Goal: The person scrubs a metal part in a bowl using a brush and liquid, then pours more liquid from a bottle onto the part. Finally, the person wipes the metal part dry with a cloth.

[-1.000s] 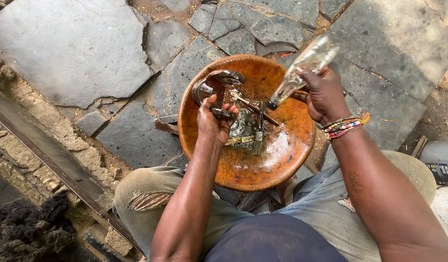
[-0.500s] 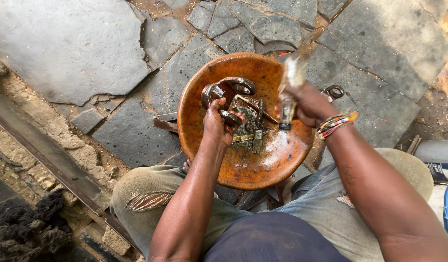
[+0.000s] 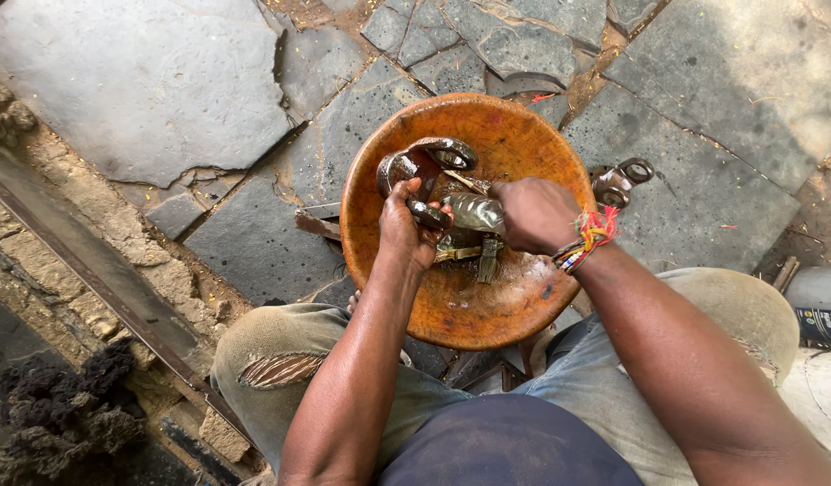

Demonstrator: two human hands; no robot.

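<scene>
Metal part (image 3: pixel 431 213): small dark ring-shaped piece, held over the middle of the orange bowl (image 3: pixel 523 306).
Left hand (image 3: pixel 405 229): fingers closed around the metal part, thumb on top.
Right hand (image 3: pixel 534 214): fingers closed around a bottle (image 3: pixel 474 212), lying almost flat, its mouth just beside the part.
Brush (image 3: pixel 487 261): rests in the bowl below both hands.
Larger shackle (image 3: pixel 424 157): lies at the far left rim.
Advice: I think it is best to keep the part low over the bowl and tilt the bottle slowly, so drips stay inside.
Stone floor (image 3: pixel 145 81): cracked slabs around the bowl.

Cracked stone floor (image 3: pixel 145 81) here, and an orange bowl (image 3: pixel 523 135) sits on it, a metal yoke (image 3: pixel 621 180) lying just beside its rim.
</scene>
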